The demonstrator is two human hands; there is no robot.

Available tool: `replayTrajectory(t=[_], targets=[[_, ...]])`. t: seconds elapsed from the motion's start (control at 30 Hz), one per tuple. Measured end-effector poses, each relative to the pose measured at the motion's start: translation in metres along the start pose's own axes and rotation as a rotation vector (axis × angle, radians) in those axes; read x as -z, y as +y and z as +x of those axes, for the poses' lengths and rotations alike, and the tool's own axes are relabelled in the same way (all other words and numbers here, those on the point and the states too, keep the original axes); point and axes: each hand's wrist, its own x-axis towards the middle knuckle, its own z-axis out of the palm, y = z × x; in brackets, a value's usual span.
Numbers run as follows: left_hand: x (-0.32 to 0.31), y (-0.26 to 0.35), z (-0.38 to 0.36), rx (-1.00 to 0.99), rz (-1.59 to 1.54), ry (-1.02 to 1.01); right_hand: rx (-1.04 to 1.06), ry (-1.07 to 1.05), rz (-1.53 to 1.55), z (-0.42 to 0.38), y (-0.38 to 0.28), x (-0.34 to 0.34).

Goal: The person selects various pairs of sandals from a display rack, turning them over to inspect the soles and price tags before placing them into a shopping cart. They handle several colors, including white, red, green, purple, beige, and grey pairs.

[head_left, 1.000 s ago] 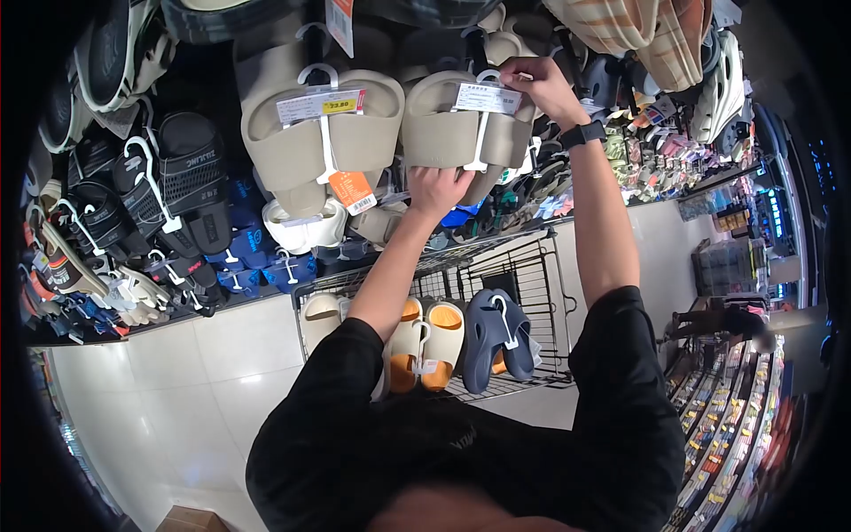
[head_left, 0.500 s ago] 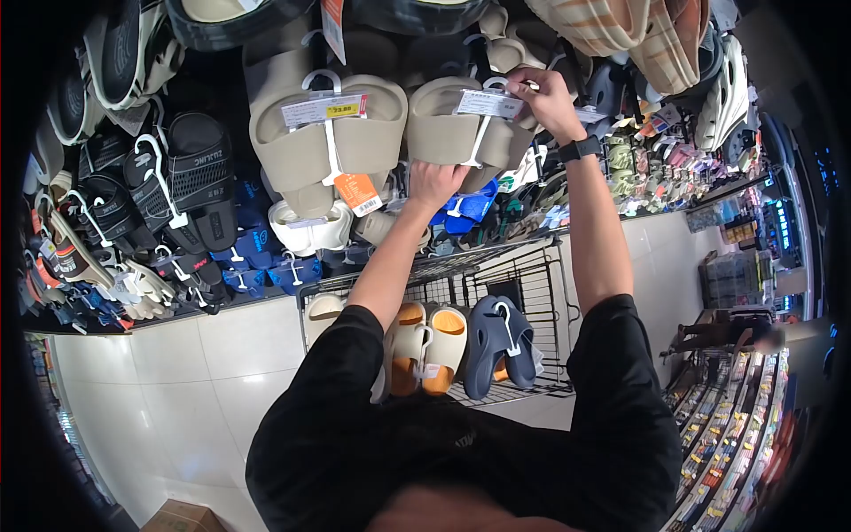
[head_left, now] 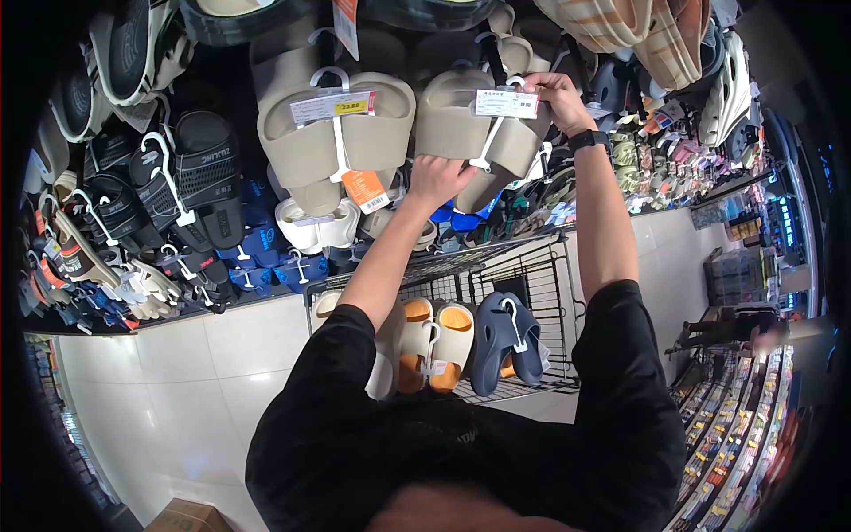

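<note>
A pair of beige slippers on a white plastic hanger is at the rack, with a white price tag across its top. My left hand is closed on the lower part of this pair, its fingers partly hidden behind it. My right hand, with a black watch on the wrist, pinches at the hanger top and tag edge, fingers bent. Just left hangs another beige pair with a yellow-marked label and an orange tag.
Below the rack stands a black wire cart holding cream-and-orange slippers and a dark blue pair. Black slippers hang at left. A person is at far right, and a cardboard box sits at lower left.
The right side of the held pair has tilted away from the camera, and its price tag now faces me more fully. My right hand has shifted slightly right. The whole view has moved a little.
</note>
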Motion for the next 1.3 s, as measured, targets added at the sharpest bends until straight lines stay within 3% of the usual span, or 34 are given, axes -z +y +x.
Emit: replayTrajectory(t=[0.17,0.27,0.33,0.5,0.6,0.67,0.7,0.83,0.9,0.97,1.03,1.07,1.17,1.27,1.3], targets=[[-0.003,0.004,-0.005,0.009,-0.025,-0.018,-0.062,0.061,0.094,-0.006,0.020,0.008],[-0.009,0.009,-0.021,0.000,-0.040,-0.063,-0.022,-0.025,0.096,-0.012,0.060,0.031],[-0.011,0.018,-0.033,-0.010,-0.027,-0.075,-0.089,0.119,0.109,-0.032,0.068,0.014],[-0.006,0.058,-0.074,0.195,-0.052,-0.214,-0.224,0.206,0.113,-0.091,0.090,-0.004],[0.000,0.077,-0.095,0.320,-0.136,-0.147,-0.254,0.274,0.030,-0.119,0.084,-0.027],[0.023,0.093,-0.090,0.413,-0.188,-0.078,-0.250,0.273,0.164,-0.149,0.033,-0.057],[0.041,0.105,-0.080,0.443,-0.237,-0.003,-0.153,0.204,0.233,-0.164,0.013,-0.062],[0.096,0.152,-0.051,0.848,-0.744,0.080,0.035,0.370,0.332,-0.242,0.027,-0.082],[0.100,0.162,-0.062,1.183,-1.064,0.086,0.039,0.383,0.369,-0.283,0.039,-0.127],[0.107,0.176,-0.086,1.122,-1.462,0.031,0.146,0.328,0.379,-0.323,0.052,-0.172],[0.112,0.201,-0.100,1.103,-1.640,0.054,0.199,0.403,0.035,-0.356,0.035,-0.208],[0.117,0.215,-0.106,1.093,-1.676,0.091,0.269,0.449,-0.206,-0.368,0.031,-0.215],[0.122,0.254,-0.115,1.061,-1.685,0.194,0.396,0.555,-0.426,-0.397,0.024,-0.213],[0.127,0.285,-0.120,1.020,-1.658,0.254,0.394,0.758,-0.438,-0.411,0.024,-0.182],[0.128,0.295,-0.120,1.008,-1.643,0.259,0.339,0.733,-0.413,-0.414,0.028,-0.169]])
